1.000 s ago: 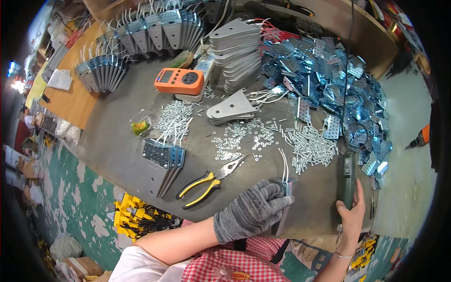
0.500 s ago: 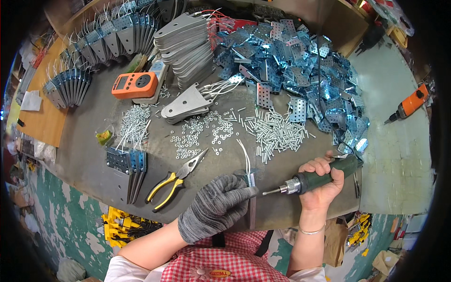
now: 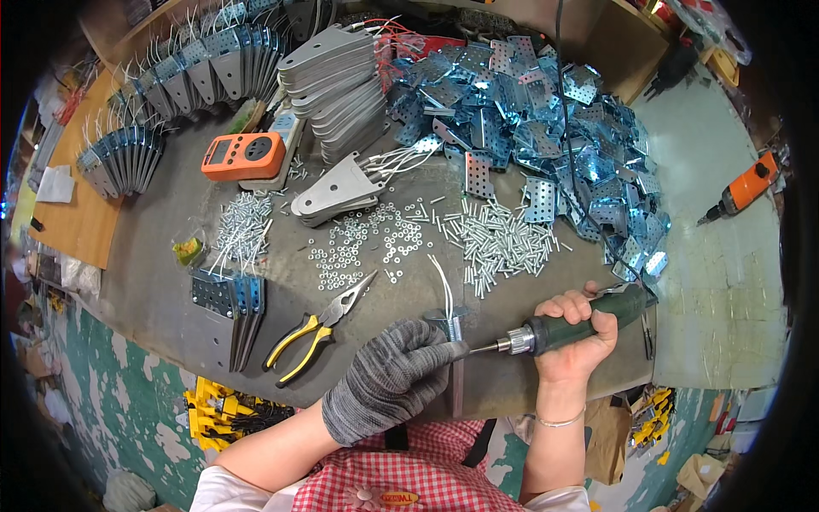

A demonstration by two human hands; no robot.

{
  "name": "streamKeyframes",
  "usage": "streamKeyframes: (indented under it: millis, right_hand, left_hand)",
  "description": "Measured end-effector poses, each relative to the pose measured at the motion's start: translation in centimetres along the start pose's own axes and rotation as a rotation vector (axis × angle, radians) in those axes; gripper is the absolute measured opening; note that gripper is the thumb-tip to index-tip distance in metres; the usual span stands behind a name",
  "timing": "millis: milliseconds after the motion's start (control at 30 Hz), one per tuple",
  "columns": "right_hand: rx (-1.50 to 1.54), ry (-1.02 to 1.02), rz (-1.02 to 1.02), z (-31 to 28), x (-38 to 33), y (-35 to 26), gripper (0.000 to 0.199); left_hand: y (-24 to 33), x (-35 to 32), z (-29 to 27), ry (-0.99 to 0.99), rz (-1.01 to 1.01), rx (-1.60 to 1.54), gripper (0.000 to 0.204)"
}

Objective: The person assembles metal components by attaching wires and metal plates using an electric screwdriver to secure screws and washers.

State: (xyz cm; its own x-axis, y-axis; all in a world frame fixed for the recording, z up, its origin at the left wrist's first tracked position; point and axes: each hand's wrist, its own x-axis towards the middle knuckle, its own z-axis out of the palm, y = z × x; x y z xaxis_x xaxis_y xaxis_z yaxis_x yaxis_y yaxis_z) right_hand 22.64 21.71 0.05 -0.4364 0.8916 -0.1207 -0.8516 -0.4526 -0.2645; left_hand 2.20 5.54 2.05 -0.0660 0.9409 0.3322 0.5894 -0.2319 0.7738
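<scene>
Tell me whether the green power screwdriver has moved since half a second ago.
Yes. The power screwdriver has moved left, toward the unmoved pliers, its bit now at the gloved left hand.

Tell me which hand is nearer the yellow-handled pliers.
Left. The left hand is just right of the pliers; the right hand is farther right, gripping the green screwdriver.

head-worn fisheye, looking down; left hand (image 3: 388, 380) and right hand (image 3: 573, 358) near, bench (image 3: 409, 299) beyond.

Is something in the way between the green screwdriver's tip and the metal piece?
Maybe the gloved left hand: it grips the metal piece right beside the tip of the green screwdriver, hiding any contact. Nothing else visible lies between.
</scene>
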Motion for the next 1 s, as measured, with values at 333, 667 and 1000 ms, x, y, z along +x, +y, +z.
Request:
streamKeyframes:
  millis: [333,667,1000]
  right_hand:
    - [-0.005,-0.004,0.008,0.1,-0.1,0.1,0.034]
    - [-0.005,-0.022,-0.011,-0.2,0.0,0.5,0.033]
    - [0.051,-0.058,-0.001,-0.9,0.1,0.7,0.036]
  left_hand:
    - [0.5,0.4,-0.2,0.038,0.05,0.096,0.039]
    - [1.4,0.0,0.3,-0.016,0.163,0.266,0.043]
    - [0.4,-0.7,0.6,0.056,0.167,0.219,0.046]
